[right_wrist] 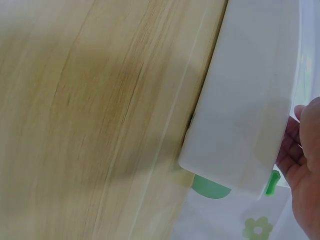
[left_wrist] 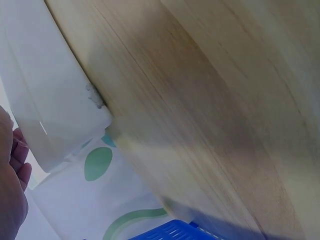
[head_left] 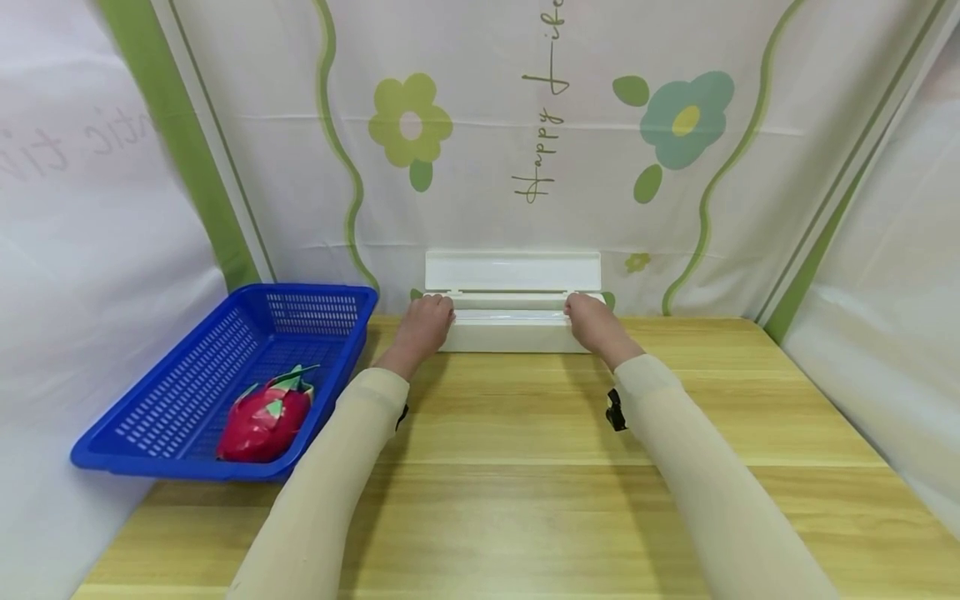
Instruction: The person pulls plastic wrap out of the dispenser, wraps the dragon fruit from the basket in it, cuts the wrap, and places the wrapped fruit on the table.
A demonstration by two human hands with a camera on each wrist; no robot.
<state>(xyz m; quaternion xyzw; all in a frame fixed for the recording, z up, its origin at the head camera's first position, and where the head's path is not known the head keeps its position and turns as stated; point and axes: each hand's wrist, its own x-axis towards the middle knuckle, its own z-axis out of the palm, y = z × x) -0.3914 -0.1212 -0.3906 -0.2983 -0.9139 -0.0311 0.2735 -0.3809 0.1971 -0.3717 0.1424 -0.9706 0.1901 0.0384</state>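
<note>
A long white box (head_left: 517,337), shaped like a cling film dispenser, stands at the table's back edge with its hinged lid (head_left: 513,271) raised. My left hand (head_left: 426,323) is at the box's left end, fingers curled at its top edge. In the left wrist view, a sliver of clear film (left_wrist: 22,143) shows at those fingertips. At the opposite end, my right hand (head_left: 592,323) curls its thumb and fingers at the same top edge. A glossy strip of film (head_left: 510,316) spans between the hands along the opening. The box's inside is mostly hidden.
On the left sits a blue plastic basket (head_left: 345,367) holding a red dragon fruit (head_left: 264,421) with green tips. A floral curtain (head_left: 480,208) hangs right behind the box. The wooden table (head_left: 517,467) stretches in front, with white fabric along both sides.
</note>
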